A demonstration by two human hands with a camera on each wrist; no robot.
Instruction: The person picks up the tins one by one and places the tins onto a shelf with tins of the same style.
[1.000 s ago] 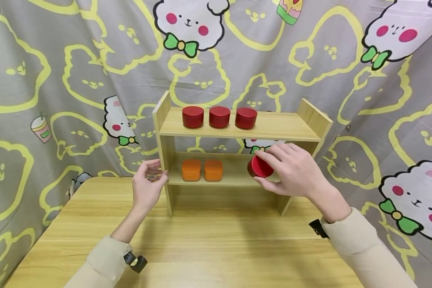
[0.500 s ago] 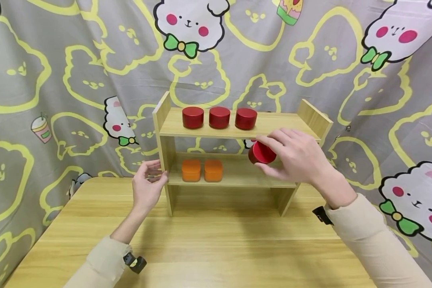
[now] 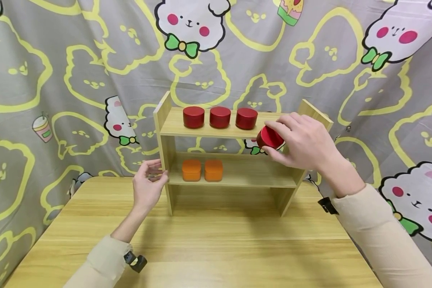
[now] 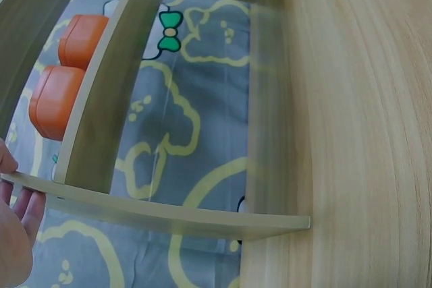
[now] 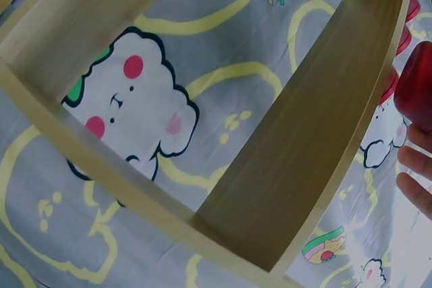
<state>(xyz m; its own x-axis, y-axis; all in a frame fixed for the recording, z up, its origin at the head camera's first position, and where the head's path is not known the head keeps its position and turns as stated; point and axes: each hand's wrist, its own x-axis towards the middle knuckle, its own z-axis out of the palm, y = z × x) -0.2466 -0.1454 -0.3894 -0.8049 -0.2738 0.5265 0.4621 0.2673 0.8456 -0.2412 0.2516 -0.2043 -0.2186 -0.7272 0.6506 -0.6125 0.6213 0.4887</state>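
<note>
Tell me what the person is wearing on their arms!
Both arms wear long, soft beige sleeves: the left sleeve and the right sleeve. A small black device sits at each cuff, the left one with a yellowish mark, the right one plain black. Both hands are bare.

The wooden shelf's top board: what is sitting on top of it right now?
Three red round tins stand in a row on the top board of the wooden shelf. The right hand holds a fourth red tin at the board's front edge, covering part of the board's right end.

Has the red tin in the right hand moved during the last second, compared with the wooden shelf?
Yes. The red tin, gripped by the right hand, has risen from the lower board to the front edge of the top board of the wooden shelf.
</note>
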